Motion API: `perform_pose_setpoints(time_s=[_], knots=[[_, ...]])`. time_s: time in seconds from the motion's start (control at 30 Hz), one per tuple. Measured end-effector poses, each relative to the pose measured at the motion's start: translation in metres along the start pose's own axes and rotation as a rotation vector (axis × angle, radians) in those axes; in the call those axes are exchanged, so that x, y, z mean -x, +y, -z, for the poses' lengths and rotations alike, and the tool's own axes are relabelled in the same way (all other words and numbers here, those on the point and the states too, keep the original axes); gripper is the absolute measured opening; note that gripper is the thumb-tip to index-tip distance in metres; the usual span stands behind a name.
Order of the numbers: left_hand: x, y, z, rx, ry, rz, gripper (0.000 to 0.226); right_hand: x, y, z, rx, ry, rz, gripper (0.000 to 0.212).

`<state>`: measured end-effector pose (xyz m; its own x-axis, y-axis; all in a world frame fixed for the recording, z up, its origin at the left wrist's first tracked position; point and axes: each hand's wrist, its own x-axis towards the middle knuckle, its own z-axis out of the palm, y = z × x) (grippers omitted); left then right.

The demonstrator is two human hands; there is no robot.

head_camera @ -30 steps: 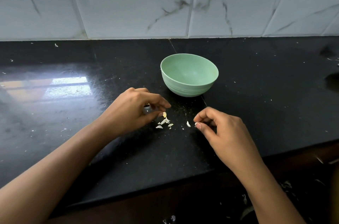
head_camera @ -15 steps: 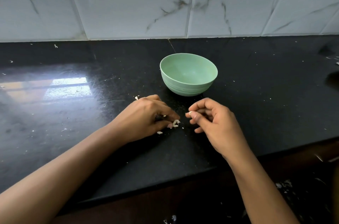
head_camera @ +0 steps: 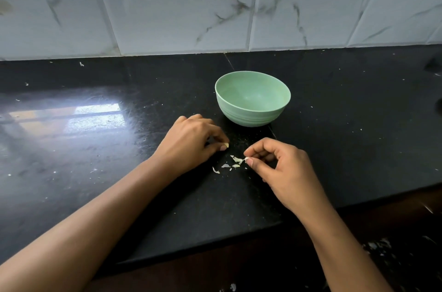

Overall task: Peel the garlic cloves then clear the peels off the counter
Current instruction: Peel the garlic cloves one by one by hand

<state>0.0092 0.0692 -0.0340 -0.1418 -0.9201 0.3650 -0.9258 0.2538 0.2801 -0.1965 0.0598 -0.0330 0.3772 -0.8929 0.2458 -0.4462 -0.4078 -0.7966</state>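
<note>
Peeling in progress: left hand (head_camera: 191, 141) pinches a clove (head_camera: 226, 145), right hand (head_camera: 282, 167) pinches a peel (head_camera: 239, 160); scraps (head_camera: 226, 165) lie on the bench (head_camera: 358, 136) uncleared, bowl (head_camera: 253, 100) looks empty.

One green bowl (head_camera: 252, 110), one garlic clove (head_camera: 226, 145), about five peel scraps (head_camera: 225, 165), one black counter (head_camera: 339, 138)

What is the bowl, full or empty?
Empty, as far as it shows: inside the bowl only plain green surface is seen.

Head-worn view, close, downward over counter (head_camera: 358, 148)
</note>
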Motion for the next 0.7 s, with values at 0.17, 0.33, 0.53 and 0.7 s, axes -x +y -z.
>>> perform_pose_setpoints(time_s=[0.17,0.33,0.53,0.7], knots=[[0.001,-0.006,0.0,-0.077,0.049,0.126,0.013,-0.002,-0.004,0.006,0.029,-0.013,0.015,0.012],[0.009,-0.007,0.007,-0.065,0.017,0.041,0.033,-0.001,-0.009,0.014,0.125,-0.043,0.067,0.013],[0.01,-0.016,0.027,0.053,-0.173,-0.221,0.027,0.007,-0.008,0.019,0.184,-0.102,0.146,0.011],[0.011,-0.008,0.023,0.093,-0.22,-0.213,0.018,0.013,0.0,0.006,0.389,0.023,0.23,0.005]])
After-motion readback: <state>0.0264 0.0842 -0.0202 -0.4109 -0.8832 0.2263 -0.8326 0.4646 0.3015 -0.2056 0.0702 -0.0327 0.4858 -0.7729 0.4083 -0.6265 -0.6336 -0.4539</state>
